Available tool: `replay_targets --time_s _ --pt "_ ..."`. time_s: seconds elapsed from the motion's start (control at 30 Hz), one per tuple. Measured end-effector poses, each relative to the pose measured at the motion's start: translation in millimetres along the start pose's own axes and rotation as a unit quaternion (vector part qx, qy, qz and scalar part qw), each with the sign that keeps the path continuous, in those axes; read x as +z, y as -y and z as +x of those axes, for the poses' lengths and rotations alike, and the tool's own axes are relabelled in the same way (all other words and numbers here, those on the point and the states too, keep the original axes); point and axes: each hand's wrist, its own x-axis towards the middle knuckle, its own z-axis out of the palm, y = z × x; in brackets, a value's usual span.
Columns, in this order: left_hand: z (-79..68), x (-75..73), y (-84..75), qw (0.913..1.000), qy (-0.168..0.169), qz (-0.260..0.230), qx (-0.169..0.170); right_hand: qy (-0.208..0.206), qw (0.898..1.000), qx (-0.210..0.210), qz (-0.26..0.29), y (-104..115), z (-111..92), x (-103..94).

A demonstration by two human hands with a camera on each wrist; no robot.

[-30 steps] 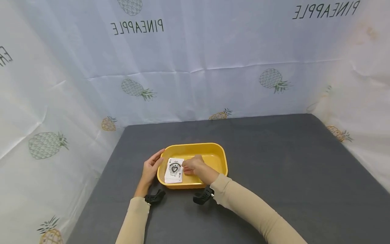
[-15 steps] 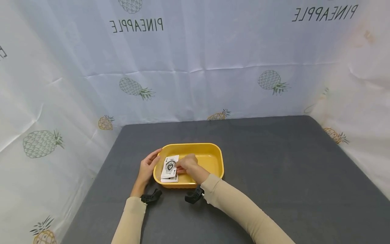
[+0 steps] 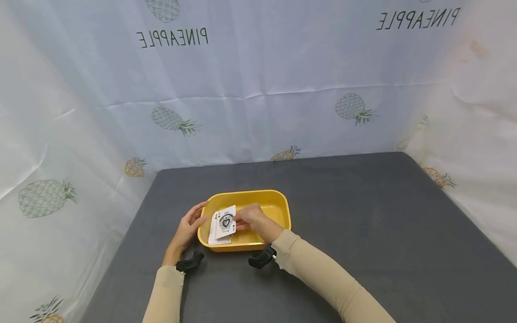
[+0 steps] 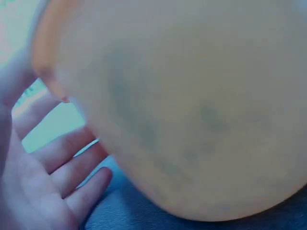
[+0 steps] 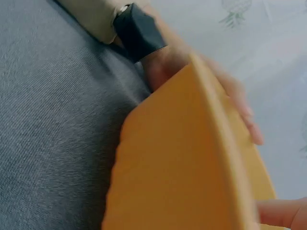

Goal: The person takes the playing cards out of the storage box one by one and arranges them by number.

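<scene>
My right hand (image 3: 255,220) reaches into a yellow tray (image 3: 279,214) and pinches the right edge of a playing card, an ace of spades (image 3: 224,223). That card is tilted and partly raised over a small stack of playing cards (image 3: 219,241) at the tray's left end. A second ace peeks out at its left. Outside the left end, my left hand (image 3: 186,229) rests against the tray with mostly straight fingers, the thumb at the rim. In the left wrist view its extended fingers (image 4: 79,163) touch the tray wall (image 4: 192,153). Only a fingertip of the right hand (image 5: 283,211) shows in the right wrist view.
A dark grey cloth-covered table (image 3: 355,233) lies under the tray. White curtains (image 3: 250,121) with pineapple prints hang at the back and sides. Both wrists carry black camera bands (image 3: 262,257).
The right hand has lifted and tilted the top ace away from the stack, and another ace shows beneath. The left hand stays at the tray's left end. The view has shifted slightly.
</scene>
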Motion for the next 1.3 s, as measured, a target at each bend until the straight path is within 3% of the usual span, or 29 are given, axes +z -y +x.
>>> replay_targets --time_s 0.1,0.37,0.73,0.87,0.97,1.1,1.2,1.3 --pt "-3.1 -6.4 2.2 0.9992 0.027 -0.015 0.025 0.019 1.000 -0.007 -0.021 4.9 -4.9 -4.6" --pt "0.1 -2.0 4.7 0.9984 -0.029 0.003 0.048 0.058 0.995 -0.032 -0.077 18.0 -15.6 -29.1" --pt "0.9 1.5 7.6 0.9984 -0.041 0.005 0.038 0.077 0.989 -0.067 -0.108 42.6 -25.5 -77.6" --pt "1.7 1.4 6.8 0.9990 -0.035 0.001 0.029 0.080 0.989 -0.076 -0.103 48.5 -26.2 -95.5" --pt "1.4 -0.4 6.0 0.9997 -0.018 -0.006 0.016 0.089 0.984 -0.107 -0.110 50.5 -26.6 -112.3" --pt "-0.1 -5.5 6.5 0.9993 0.023 -0.030 0.007 0.131 0.961 -0.205 -0.134 47.6 -30.2 -142.1" --pt "-1.5 -9.5 7.5 0.9982 0.044 -0.041 0.003 0.137 0.951 -0.241 -0.139 45.9 -29.1 -159.9" --pt "-2.6 -11.6 8.0 0.9980 0.050 -0.039 -0.005 0.107 0.962 -0.214 -0.134 46.6 -22.2 -172.2"
